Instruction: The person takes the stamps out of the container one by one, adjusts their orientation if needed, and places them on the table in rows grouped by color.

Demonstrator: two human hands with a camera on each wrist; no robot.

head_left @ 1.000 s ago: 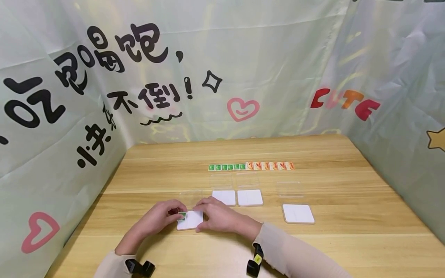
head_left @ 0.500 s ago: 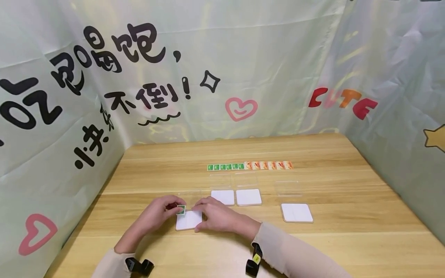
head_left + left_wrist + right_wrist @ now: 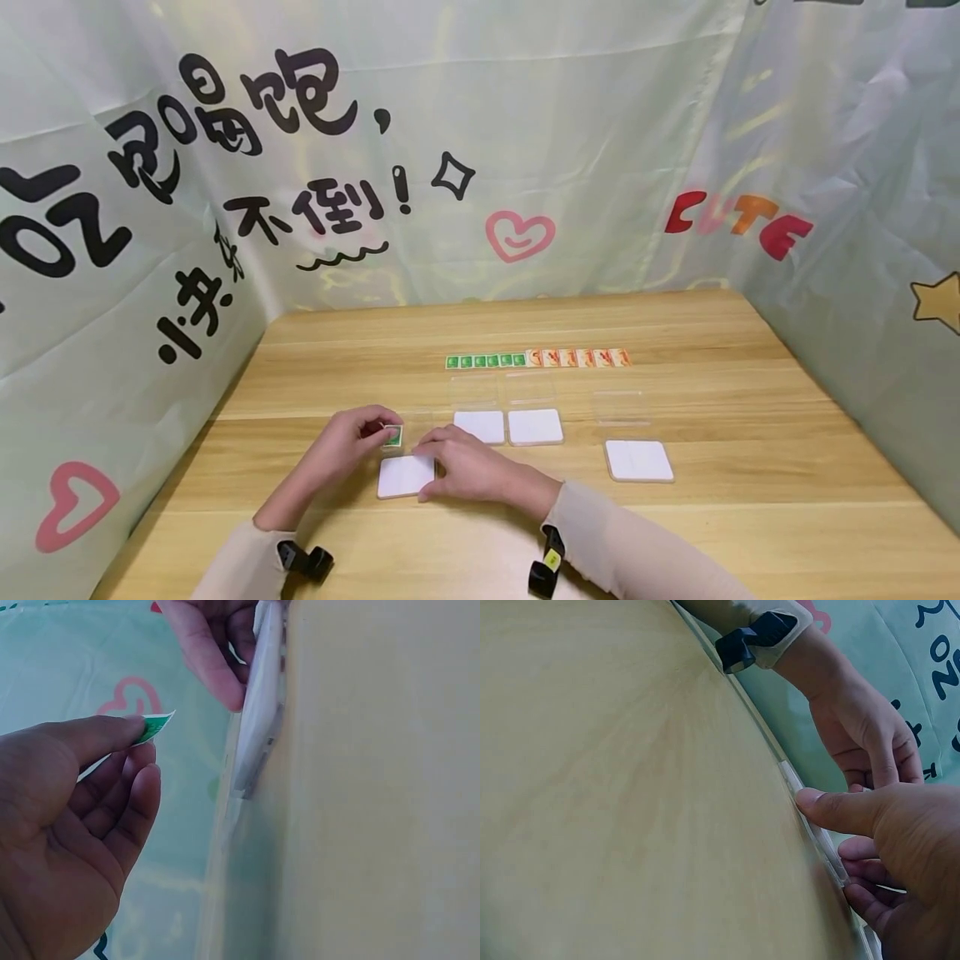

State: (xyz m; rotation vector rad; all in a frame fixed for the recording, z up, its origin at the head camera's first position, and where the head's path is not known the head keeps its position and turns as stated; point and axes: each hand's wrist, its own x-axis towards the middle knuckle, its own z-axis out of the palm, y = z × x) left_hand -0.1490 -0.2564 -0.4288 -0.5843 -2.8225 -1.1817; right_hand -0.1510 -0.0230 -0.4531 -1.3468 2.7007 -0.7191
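My left hand [image 3: 351, 442] pinches a small green sticker [image 3: 393, 436] with a white border between thumb and fingertips. The left wrist view shows the sticker [image 3: 154, 727] thin, with one corner curling out past the thumb. It is raised just behind a flat white rounded case [image 3: 405, 477] on the table. My right hand [image 3: 472, 463] holds that case at its right end, thumb on the near edge and fingers on the far edge. In the right wrist view the thumb [image 3: 832, 808] lies against the case's edge.
Two white cases [image 3: 480, 427] sit side by side behind the right hand, and another white case [image 3: 640, 461] stands farther right. Transparent covers [image 3: 621, 408] lie behind the cases. At the back runs a row of green stickers [image 3: 487, 361] and orange stickers [image 3: 579, 358]. Fabric walls surround the table.
My left hand has lifted the green sticker off the white case and moved it away to just beyond the case's far edge. The right hand keeps its grip.
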